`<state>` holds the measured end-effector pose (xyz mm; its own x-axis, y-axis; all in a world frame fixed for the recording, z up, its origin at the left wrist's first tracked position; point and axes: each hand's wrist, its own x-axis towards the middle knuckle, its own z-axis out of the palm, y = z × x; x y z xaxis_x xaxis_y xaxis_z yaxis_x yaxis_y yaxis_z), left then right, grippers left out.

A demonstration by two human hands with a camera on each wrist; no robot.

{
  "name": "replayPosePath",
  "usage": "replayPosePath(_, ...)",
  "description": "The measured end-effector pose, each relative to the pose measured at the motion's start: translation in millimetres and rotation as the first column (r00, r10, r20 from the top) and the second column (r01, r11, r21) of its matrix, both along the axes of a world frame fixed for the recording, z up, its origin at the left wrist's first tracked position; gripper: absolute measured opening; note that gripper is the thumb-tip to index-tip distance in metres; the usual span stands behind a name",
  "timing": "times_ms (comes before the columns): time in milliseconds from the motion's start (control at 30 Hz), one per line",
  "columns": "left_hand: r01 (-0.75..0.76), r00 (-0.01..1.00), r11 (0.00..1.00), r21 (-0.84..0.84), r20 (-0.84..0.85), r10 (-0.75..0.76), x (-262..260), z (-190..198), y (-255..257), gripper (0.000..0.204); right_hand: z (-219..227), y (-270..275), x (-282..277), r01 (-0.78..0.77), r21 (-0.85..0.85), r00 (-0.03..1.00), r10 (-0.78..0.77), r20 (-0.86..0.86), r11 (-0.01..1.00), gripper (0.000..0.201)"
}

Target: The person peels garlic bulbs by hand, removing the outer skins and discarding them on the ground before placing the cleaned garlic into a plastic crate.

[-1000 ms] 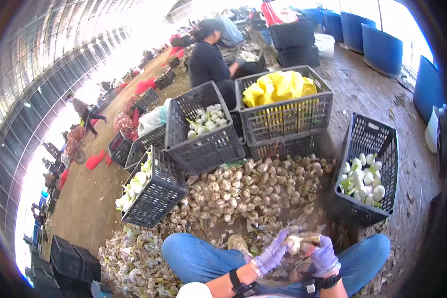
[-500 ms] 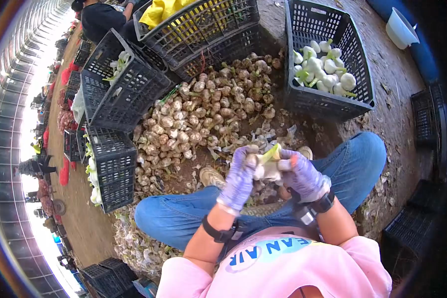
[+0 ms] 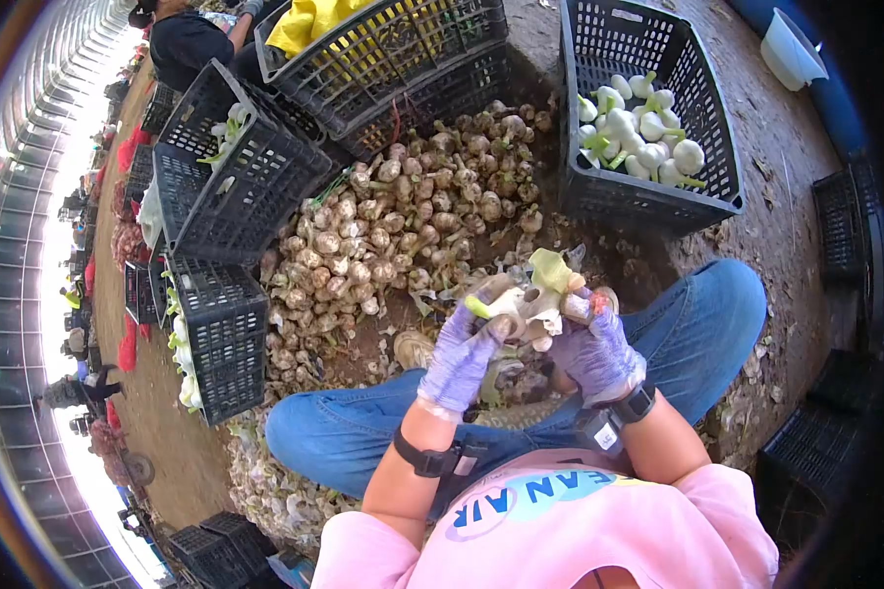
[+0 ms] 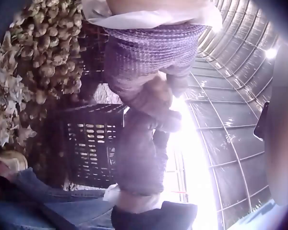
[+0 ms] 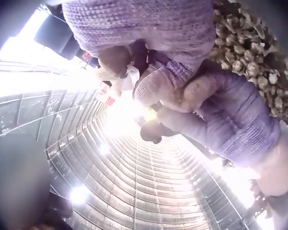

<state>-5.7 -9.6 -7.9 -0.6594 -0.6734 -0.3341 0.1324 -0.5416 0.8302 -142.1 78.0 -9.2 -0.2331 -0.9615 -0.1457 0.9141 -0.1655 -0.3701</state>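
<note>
In the head view a garlic bulb (image 3: pixel 528 306) with a short green stem and loosened, torn skin is held between two purple-gloved hands above the lap. The left hand (image 3: pixel 459 361) grips it by the stem side, thumb toward the person. On the other side, the right hand (image 3: pixel 604 351) pinches the loose skin (image 3: pixel 550 269), a pale yellow-green flap standing up from the bulb. The right wrist view has the right hand (image 5: pixel 144 28) above and the left hand (image 5: pixel 225 115) close against it; fingers mostly hide the bulb there.
A heap of unpeeled garlic (image 3: pixel 393 231) lies ahead. White, cleaned bulbs (image 3: pixel 638 133) fill part of a black crate (image 3: pixel 648 201) at front right. More crates (image 3: pixel 221 339) stand at left, one with a yellow sack (image 3: pixel 309 25). Another person (image 3: pixel 192 49) sits beyond them.
The head view has tilted down toward the lap. The bulb has turned, its green stem now pointing left, and a flap of skin stands loose beside the right fingers.
</note>
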Motion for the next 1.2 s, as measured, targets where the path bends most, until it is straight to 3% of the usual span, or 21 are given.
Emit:
replayPosePath(33,-0.002,1.000,1.000,0.001,0.003,0.002,2.8,-2.2,-3.1,0.047,-1.1,0.3,-1.4,-0.002,0.001,1.000,0.002,0.003,1.000,0.054)
replayPosePath(67,0.067,0.979,0.919,-0.388,0.204,0.015,4.9,-2.3,-8.3,0.042,-3.4,2.8,-4.9,-0.063,0.053,0.998,0.063,0.005,0.997,0.052)
replayPosePath(100,0.204,0.921,0.692,-0.692,0.376,0.105,5.7,-2.0,-11.1,0.037,-5.4,5.2,-9.0,-0.122,0.105,0.992,0.122,0.008,0.987,0.049)
replayPosePath(167,0.136,0.946,0.722,-0.678,0.306,0.110,5.2,4.3,-13.5,0.032,-8.5,8.6,-18.2,-0.093,0.164,0.995,0.088,0.036,0.982,0.048)
replayPosePath(233,0.187,0.981,0.666,-0.722,0.179,-0.082,11.8,12.0,-21.7,0.036,-7.2,5.3,-24.1,-0.072,0.222,0.996,0.059,0.066,0.972,0.047)
replayPosePath(300,0.136,0.991,0.682,-0.719,0.085,-0.108,17.2,4.2,-20.4,0.033,1.0,-1.2,-33.3,0.242,0.240,0.970,-0.230,-0.075,0.940,0.038)
replayPosePath(367,-0.072,0.985,0.967,-0.244,-0.173,0.029,21.5,-1.4,-14.0,0.032,10.1,-1.4,-41.6,0.451,0.132,0.882,-0.418,-0.217,0.883,0.033)
replayPosePath(400,-0.135,0.971,0.991,-0.001,-0.199,0.132,15.1,15.9,-12.2,0.038,20.9,1.2,-44.4,0.531,0.117,0.814,-0.466,-0.348,0.840,0.033)
replayPosePath(433,-0.204,0.956,0.978,0.049,-0.204,0.210,16.6,9.9,-13.4,0.044,27.4,3.3,-46.6,0.604,0.091,0.726,-0.499,-0.473,0.792,0.034)
replayPosePath(467,-0.267,0.942,0.957,0.114,-0.180,0.284,12.3,12.6,-12.7,0.044,26.7,5.6,-44.4,0.602,0.095,0.728,-0.497,-0.472,0.793,0.034)
replayPosePath(567,-0.272,0.929,0.933,0.235,-0.188,0.318,12.8,2.3,-15.6,0.045,21.9,17.3,-35.2,0.253,0.216,0.609,0.018,-0.793,0.943,0.044)
replayPosePath(600,-0.213,0.932,0.932,0.292,-0.225,0.284,14.4,-2.9,-15.8,0.045,17.5,16.3,-35.4,0.216,0.154,0.214,0.107,-0.971,0.964,0.043)
replayPosePath(633,-0.212,0.933,0.932,0.294,-0.223,0.283,15.1,-5.9,-13.2,0.045,19.6,15.9,-30.3,0.227,0.103,0.048,0.094,-0.994,0.968,0.046)
replayPosePath(700,-0.260,0.916,0.849,0.459,-0.162,0.368,9.8,-2.0,-7.1,0.040,20.9,7.9,-16.1,0.276,-0.024,0.016,-0.030,-0.999,0.961,0.048)
replayPosePath(767,-0.209,0.923,0.862,0.462,-0.197,0.330,4.1,-1.2,-1.3,0.041,24.4,3.1,-7.1,0.272,-0.130,-0.106,-0.105,-0.989,0.954,0.051)
replayPosePath(800,-0.243,0.937,0.830,0.502,-0.101,0.335,-1.3,2.6,3.0,0.042,19.7,-0.3,-4.6,0.259,-0.222,-0.152,-0.188,-0.970,0.940,0.051)
replayPosePath(933,-0.263,0.961,0.830,0.492,0.058,0.270,-9.4,4.0,7.6,0.040,14.1,-4.8,-5.8,0.162,-0.231,-0.090,-0.219,-0.972,0.959,0.027)
replayPosePath(967,-0.304,0.952,0.847,0.436,0.111,0.284,-11.5,6.1,7.7,0.038,18.0,-4.6,-7.0,0.291,-0.033,0.427,-0.161,-0.890,0.956,0.020)
replayPosePath(1000,-0.226,0.972,0.898,0.376,0.025,0.234,-6.3,-0.5,6.8,0.037,22.2,-4.5,-8.9,0.296,0.205,0.826,-0.142,-0.546,0.933,0.014)
replayPosePath(1133,-0.306,0.950,0.886,0.347,0.049,0.309,-7.5,-3.3,6.7,0.036,2.4,-7.4,-42.2,0.331,0.263,0.886,-0.203,-0.418,0.906,0.022)
replayPosePath(1200,-0.283,0.952,0.897,0.338,-0.017,0.307,-4.5,-6.0,3.5,0.036,2.6,-4.8,-34.2,0.328,0.229,0.823,-0.158,-0.546,0.916,0.031)
